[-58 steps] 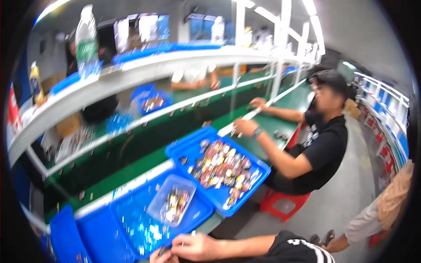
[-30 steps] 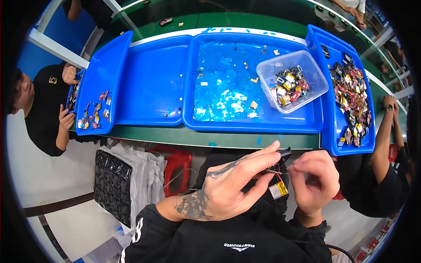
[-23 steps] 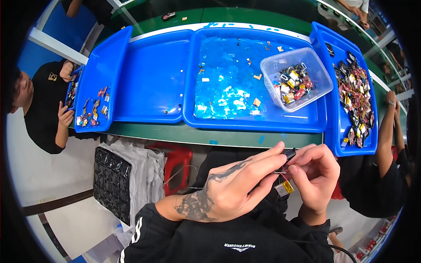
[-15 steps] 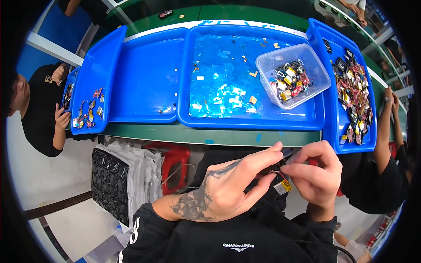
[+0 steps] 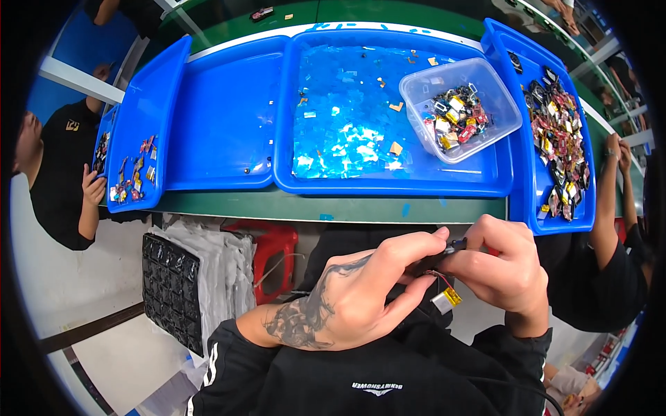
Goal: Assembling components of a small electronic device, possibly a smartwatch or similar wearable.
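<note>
Over my lap, my left hand pinches a small dark electronic device between thumb and fingers. A small silver battery pouch with yellow tape dangles below it on thin red and dark wires. My right hand is closed against the device's right side, its thumb and forefinger on the dark part. The fingers hide much of the device, so its exact kind does not show.
Ahead stands a blue tray strewn with blue film pieces. A clear plastic tub of small parts sits in it. Blue trays with parts stand right and left. Co-workers sit at both sides; a red stool is below the bench.
My right hand has turned and shifted slightly, its fingers now curled nearer the device. More of the dark device shows between my hands. The whole view has shifted slightly.
</note>
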A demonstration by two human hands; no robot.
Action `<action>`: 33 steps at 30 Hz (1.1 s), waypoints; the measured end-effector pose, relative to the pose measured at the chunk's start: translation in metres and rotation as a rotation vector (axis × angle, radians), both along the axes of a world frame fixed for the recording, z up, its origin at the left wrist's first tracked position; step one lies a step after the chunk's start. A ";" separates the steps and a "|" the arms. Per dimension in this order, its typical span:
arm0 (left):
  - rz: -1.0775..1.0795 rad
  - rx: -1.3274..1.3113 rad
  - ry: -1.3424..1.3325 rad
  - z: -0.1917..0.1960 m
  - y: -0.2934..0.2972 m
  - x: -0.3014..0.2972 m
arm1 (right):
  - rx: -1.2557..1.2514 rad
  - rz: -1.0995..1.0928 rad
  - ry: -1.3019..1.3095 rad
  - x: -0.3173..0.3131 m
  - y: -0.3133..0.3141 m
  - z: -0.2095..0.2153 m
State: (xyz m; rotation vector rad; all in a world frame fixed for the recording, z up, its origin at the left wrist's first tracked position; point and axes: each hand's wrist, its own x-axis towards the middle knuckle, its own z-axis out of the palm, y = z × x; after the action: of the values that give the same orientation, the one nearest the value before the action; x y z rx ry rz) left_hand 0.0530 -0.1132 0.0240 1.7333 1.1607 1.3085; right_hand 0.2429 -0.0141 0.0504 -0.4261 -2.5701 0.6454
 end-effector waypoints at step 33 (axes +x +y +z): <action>-0.119 -0.203 -0.232 -0.002 0.006 -0.009 | 0.013 0.038 -0.061 0.001 0.001 -0.002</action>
State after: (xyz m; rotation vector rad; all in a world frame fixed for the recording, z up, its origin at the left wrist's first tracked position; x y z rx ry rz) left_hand 0.0437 -0.1071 0.0221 1.4404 1.0049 1.2375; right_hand 0.2440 -0.0126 0.0489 -0.3993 -2.6444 0.6381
